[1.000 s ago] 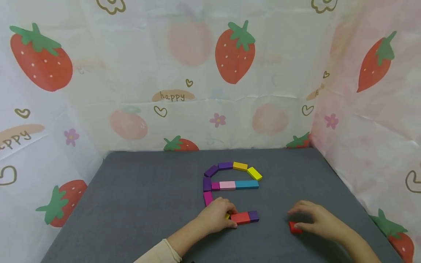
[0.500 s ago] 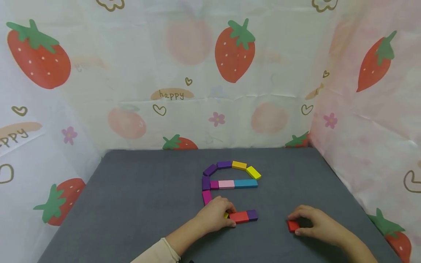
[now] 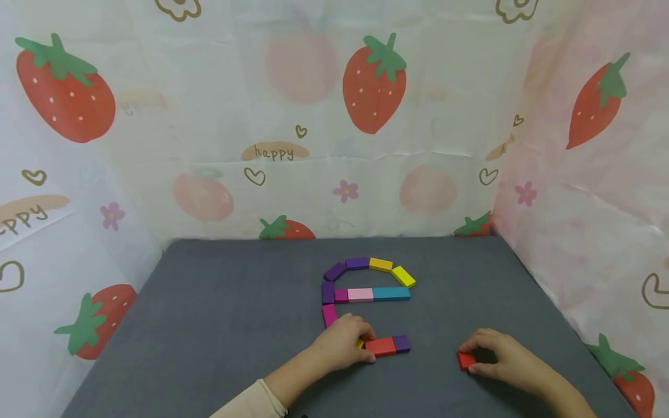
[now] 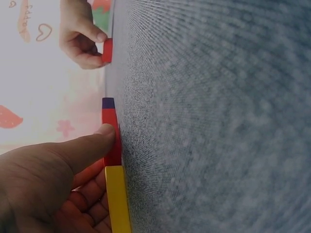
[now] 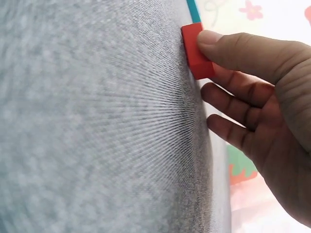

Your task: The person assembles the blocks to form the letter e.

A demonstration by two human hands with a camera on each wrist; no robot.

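Coloured blocks lie on a grey cloth in an outline with a rounded top, a middle bar and a bottom row. My left hand (image 3: 342,343) pinches the longer red block (image 3: 380,346) of the bottom row between thumb and fingers. At that block's right end sits a short purple block (image 3: 401,343); a yellow block (image 4: 118,199) adjoins its other end, mostly hidden by the hand in the head view. Off to the right, my right hand (image 3: 504,357) pinches a small red block (image 3: 466,361) between thumb and forefinger, its other fingers loosely bent in the right wrist view.
Magenta (image 3: 330,314) and purple blocks (image 3: 328,292) form the left side. Purple and yellow blocks (image 3: 403,276) curve over the top. Pink (image 3: 360,295) and blue blocks (image 3: 391,294) make the middle bar. A strawberry-print sheet (image 3: 449,104) stands behind the grey cloth (image 3: 235,302).
My right hand's fingers have come down and closed on the small red block, which has barely moved. The left hand stays on the longer red block.
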